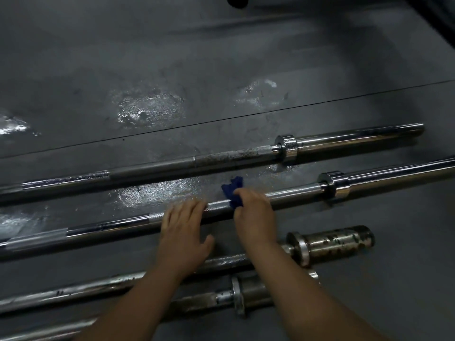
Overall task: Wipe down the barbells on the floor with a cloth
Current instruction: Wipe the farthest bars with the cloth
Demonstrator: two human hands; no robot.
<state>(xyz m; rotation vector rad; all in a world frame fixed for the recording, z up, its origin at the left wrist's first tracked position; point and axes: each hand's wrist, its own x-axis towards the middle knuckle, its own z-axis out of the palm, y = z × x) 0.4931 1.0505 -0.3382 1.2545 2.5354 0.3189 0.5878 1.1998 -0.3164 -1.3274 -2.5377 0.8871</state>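
Observation:
Several chrome barbells lie side by side on the dark floor, running left to right. My right hand (256, 215) presses a dark blue cloth (234, 191) onto the shaft of the second barbell (295, 194), left of its collar. My left hand (183, 228) rests flat with spread fingers on the same shaft, a little to the left of the cloth. The far barbell (221, 157) has dull, spotted patches on its shaft. Two shorter, rust-marked barbells, one (332, 243) and the other (236, 295), lie nearest me, partly hidden under my forearms.
The dark rubber floor (221, 57) shows wet, shiny patches beyond and between the bars. A floor seam (320, 103) runs diagonally behind the far barbell. A dark object (236, 1) sits at the top edge, and something dark fills the top right corner.

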